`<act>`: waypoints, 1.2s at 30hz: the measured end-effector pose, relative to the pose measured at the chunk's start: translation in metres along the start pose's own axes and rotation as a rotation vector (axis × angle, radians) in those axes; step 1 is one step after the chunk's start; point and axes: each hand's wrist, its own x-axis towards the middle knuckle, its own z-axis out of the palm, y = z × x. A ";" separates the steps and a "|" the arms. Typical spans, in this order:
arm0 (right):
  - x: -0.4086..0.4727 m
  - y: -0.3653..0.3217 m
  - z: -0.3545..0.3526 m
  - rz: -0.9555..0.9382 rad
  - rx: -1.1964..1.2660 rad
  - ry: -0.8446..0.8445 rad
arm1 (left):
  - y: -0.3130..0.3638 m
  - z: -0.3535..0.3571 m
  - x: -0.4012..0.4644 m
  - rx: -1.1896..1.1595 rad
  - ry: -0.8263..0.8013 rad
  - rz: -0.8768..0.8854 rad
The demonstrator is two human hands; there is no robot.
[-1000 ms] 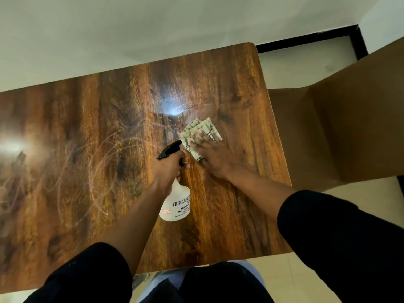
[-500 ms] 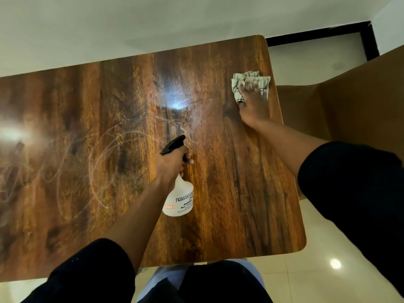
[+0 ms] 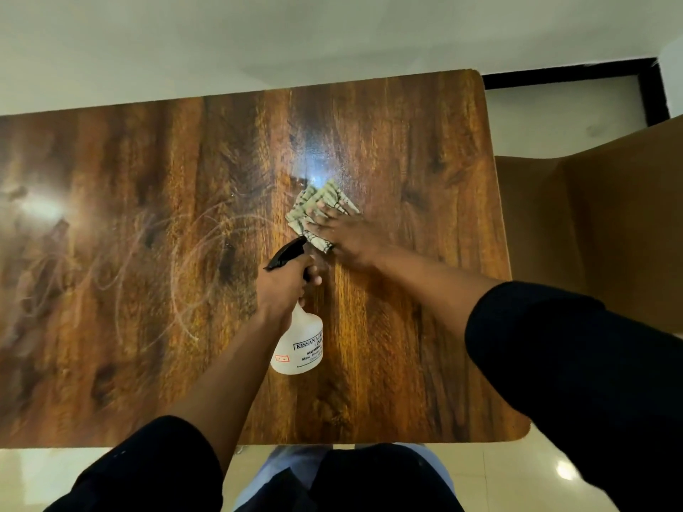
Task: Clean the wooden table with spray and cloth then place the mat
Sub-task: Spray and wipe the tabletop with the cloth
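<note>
The glossy wooden table (image 3: 425, 327) fills the view, with pale curved wipe streaks on its left half. My right hand (image 3: 345, 236) lies flat with straight fingers on a folded checked cloth (image 3: 319, 206), pressing it to the table's middle under a bright light glare. My left hand (image 3: 282, 290) grips the neck of a white spray bottle (image 3: 299, 349) with a black trigger head, just below and left of the cloth. The bottle tilts toward me above the table. No mat can be identified for certain.
A large brown flat sheet (image 3: 598, 223), maybe cardboard or the mat, lies beside the table's right edge. A pale wall runs along the far edge. Light floor tiles (image 3: 517, 474) show at the near right, with my dark trousers below the near edge.
My right hand has swept the cloth from the table's far right corner back to the middle, close to the spray nozzle. My left hand and the bottle have hardly moved.
</note>
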 end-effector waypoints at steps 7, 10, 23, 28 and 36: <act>-0.035 0.074 -0.021 0.377 0.108 0.209 | -0.007 -0.012 -0.002 -0.012 -0.051 0.014; -0.039 0.095 -0.029 0.558 0.187 0.317 | -0.009 -0.021 -0.001 -0.030 -0.057 0.021; 0.050 -0.047 -0.006 0.516 0.176 0.283 | -0.022 -0.084 0.004 -0.097 -0.063 0.032; 0.081 -0.108 0.001 0.235 0.006 0.066 | -0.025 -0.100 0.006 -0.112 -0.068 0.016; -0.001 -0.063 0.016 0.597 0.207 0.259 | -0.035 -0.126 0.016 -0.020 -0.110 0.007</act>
